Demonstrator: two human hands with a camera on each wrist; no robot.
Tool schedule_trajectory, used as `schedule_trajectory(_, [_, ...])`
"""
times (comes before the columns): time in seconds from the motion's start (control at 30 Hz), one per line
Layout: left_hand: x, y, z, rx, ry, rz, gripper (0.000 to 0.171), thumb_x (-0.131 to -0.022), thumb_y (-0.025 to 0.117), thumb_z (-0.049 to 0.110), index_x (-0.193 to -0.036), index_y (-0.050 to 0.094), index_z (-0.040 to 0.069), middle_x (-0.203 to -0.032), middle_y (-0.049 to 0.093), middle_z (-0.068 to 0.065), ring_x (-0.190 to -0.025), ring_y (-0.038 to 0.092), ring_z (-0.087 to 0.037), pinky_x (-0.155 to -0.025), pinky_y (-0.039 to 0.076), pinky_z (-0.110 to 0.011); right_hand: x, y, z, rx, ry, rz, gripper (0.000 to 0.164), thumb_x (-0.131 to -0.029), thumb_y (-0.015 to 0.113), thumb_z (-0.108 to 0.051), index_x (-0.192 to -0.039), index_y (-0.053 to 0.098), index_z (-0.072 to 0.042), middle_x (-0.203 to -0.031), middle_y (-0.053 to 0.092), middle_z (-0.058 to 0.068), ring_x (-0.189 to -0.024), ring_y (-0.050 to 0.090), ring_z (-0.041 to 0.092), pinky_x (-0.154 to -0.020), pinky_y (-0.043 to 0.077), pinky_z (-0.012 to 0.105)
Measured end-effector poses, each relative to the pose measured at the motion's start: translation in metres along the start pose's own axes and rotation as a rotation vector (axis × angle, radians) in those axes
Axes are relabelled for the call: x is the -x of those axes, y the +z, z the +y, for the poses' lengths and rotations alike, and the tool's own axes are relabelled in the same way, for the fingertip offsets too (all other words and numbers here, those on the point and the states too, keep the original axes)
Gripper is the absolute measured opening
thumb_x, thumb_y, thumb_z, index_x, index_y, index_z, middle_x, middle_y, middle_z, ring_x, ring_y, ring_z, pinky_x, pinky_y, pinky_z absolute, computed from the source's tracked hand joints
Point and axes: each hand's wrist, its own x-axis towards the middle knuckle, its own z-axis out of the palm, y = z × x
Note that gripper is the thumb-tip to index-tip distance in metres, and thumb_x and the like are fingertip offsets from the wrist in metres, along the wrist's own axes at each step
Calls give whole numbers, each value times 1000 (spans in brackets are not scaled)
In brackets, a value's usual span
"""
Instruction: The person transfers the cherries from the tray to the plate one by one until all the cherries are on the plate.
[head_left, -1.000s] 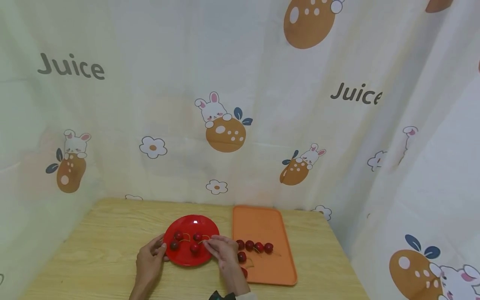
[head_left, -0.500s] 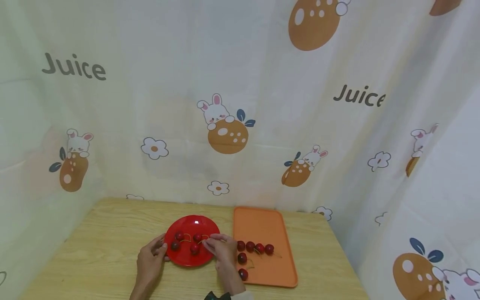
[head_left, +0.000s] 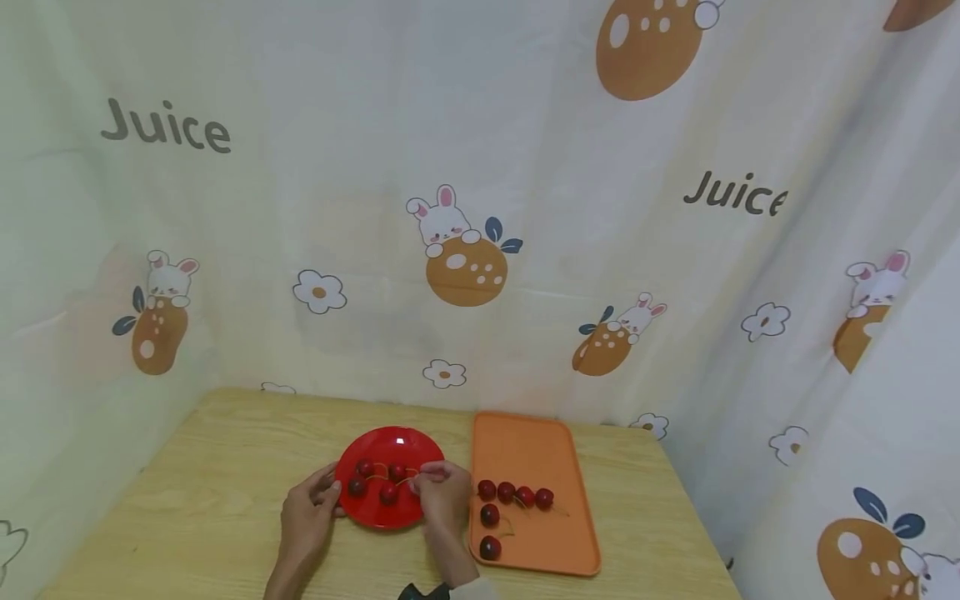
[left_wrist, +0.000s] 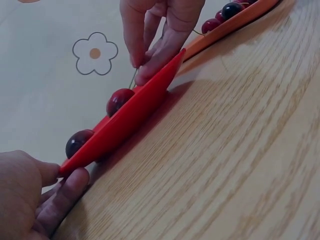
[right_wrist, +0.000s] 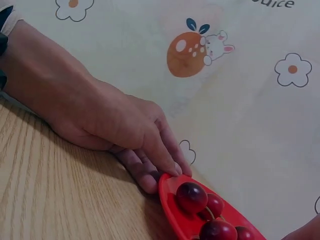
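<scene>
A red plate (head_left: 386, 518) with several dark red cherries stands on the wooden table. My left hand (head_left: 303, 508) grips its left rim, thumb above and fingers below, as the left wrist view shows plainly with the hand (left_wrist: 30, 195) at lower left. At the plate's right side, my right hand (head_left: 444, 500) pinches the thin stem of a cherry (head_left: 387, 494). That cherry (left_wrist: 120, 102) rests on the plate in the left wrist view, its stem rising to the right fingertips. In the right wrist view the left hand (right_wrist: 110, 120) holds the rim beside the cherries (right_wrist: 192, 197).
An orange tray (head_left: 525, 442) lies close to the plate's right. Several cherries (head_left: 506, 492) form a row across it, with two more cherries (head_left: 490, 533) below the row's left end. A printed curtain (head_left: 360, 208) hangs behind the table and along its sides.
My right hand has turned slightly, and its fingers look more curled at the stem. The pinched cherry sits a little further left on the plate. The left hand keeps its hold; the head view has shifted slightly.
</scene>
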Motion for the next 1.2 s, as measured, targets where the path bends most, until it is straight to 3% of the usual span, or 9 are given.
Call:
schedule_trajectory(0.27, [-1,1,-3,12,26,6,44,-108,63,1,-151,60,-4,-135,71,-33,-71,73,-6,-65,66,-25,-2,7,7,114,-74,53,13,-77,76,15,-81,77,3,-64,70,5,-54,67,12,-53,58,21])
schedule_trajectory(0.7, [0,0,-1,-14,52,15,42,-107,64,0,-149,62,-4,-130,73,-32,-67,76,-13,-65,62,-20,5,7,0,206,-142,-45,16,-75,74,19,-81,77,5,-60,71,7,-50,63,9,-53,56,21])
schedule_trajectory(0.87, [0,2,-2,-15,65,15,42,-107,64,1,-149,61,-5,-130,73,-32,-70,74,-7,-64,64,-23,5,4,-1,219,-168,-64,14,-75,75,19,-80,77,6,-61,73,9,-50,64,7,-51,57,21])
schedule_trajectory(1.0, [0,2,-3,1,68,8,43,-108,63,1,-150,60,-5,-133,72,-33,-73,72,-3,-65,66,-25,1,0,-2,246,-168,-97,12,-73,76,16,-80,77,6,-62,73,9,-51,65,8,-51,58,22])
schedule_trajectory(1.2, [-1,2,-3,4,62,14,42,-108,64,1,-149,62,-4,-133,72,-33,-68,74,-8,-64,65,-24,1,-5,-8,289,-131,-150,8,-77,81,12,-81,77,6,-64,75,9,-53,68,10,-52,61,25])
